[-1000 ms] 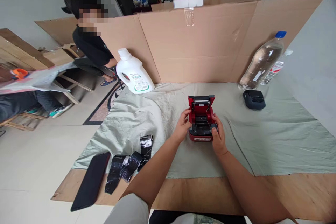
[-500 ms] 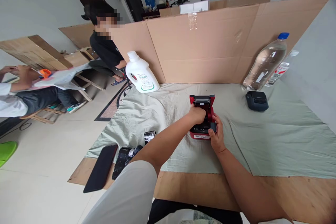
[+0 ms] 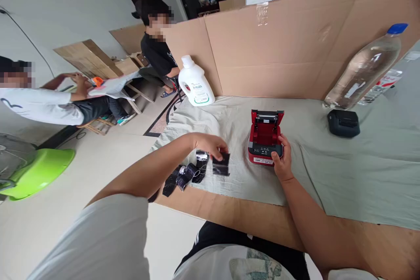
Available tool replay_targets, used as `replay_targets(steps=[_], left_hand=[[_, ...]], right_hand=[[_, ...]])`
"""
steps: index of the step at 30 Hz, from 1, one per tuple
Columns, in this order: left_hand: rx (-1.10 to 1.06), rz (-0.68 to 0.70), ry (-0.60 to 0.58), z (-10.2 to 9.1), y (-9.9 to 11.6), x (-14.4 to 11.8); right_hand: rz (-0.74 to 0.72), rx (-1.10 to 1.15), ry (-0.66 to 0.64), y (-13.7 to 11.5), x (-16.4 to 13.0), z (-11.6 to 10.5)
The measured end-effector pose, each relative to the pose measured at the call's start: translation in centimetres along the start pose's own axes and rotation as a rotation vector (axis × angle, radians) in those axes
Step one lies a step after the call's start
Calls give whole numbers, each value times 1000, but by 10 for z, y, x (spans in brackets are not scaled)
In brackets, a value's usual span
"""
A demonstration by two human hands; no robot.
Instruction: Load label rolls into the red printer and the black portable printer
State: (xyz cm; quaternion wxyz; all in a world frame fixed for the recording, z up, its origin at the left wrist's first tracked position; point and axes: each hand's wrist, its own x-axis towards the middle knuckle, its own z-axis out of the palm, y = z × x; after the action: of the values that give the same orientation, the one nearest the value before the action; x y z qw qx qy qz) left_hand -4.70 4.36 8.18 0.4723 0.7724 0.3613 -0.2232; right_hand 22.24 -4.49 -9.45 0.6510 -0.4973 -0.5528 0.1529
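Observation:
A small red printer [image 3: 264,133] stands on the pale cloth [image 3: 344,170] with its lid tipped open. My right hand [image 3: 282,160] grips its front right corner. My left hand [image 3: 210,145] is out to the left of the printer, above the cloth, pinching a small black roll [image 3: 221,164] that hangs from the fingers. Just below and left of it lies a heap of black rolls and strips [image 3: 184,173].
A white jug [image 3: 196,83] stands at the back left, a clear water bottle [image 3: 363,70] and a black device [image 3: 343,122] at the back right. Cardboard walls [image 3: 278,48] close off the back. Two people sit at the left; a green basin [image 3: 36,173] is on the floor.
My left hand left the printer's open bay and swung left, now carrying a black roll. The printer bay shows empty. My view turned left.

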Motion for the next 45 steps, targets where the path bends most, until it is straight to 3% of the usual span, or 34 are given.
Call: replay_targets(steps=[5, 8, 10, 14, 15, 19, 21, 25, 29, 32, 34, 38, 42, 45], left_hand=[[426, -183, 201, 63, -50, -10], [515, -168, 289, 82, -66, -7], [462, -161, 375, 79, -72, -6], [458, -246, 695, 57, -84, -2], [475, -272, 716, 52, -88, 0], [433, -281, 544, 41, -102, 9], [401, -272, 542, 35, -101, 8], [139, -199, 581, 11, -69, -14], [-266, 130, 330, -4, -9, -33], [-397, 320, 152, 1, 31, -19], [-424, 420, 118, 6, 50, 5], [-368, 479, 317, 7, 70, 68], [13, 353, 551, 3, 79, 120], [300, 239, 631, 4, 82, 140]], right_hand=[[1, 24, 4, -2, 0, 1], [-2, 11, 10, -2, 0, 1], [-2, 0, 8, -3, 0, 1], [3, -8, 1, -4, -1, 0], [4, -9, -1, -4, -1, 0], [1, -20, -6, -6, 0, 0], [9, -31, -5, -8, 1, 0], [34, -39, 7, -13, 2, 0], [52, -109, 19, -20, 2, 1], [2, -224, 66, -26, 4, 1], [-97, -314, 101, -30, 5, 0], [-317, -412, 117, -39, 4, -2], [-438, -419, 7, -42, 1, -5], [-466, -433, -22, -42, 3, -6]])
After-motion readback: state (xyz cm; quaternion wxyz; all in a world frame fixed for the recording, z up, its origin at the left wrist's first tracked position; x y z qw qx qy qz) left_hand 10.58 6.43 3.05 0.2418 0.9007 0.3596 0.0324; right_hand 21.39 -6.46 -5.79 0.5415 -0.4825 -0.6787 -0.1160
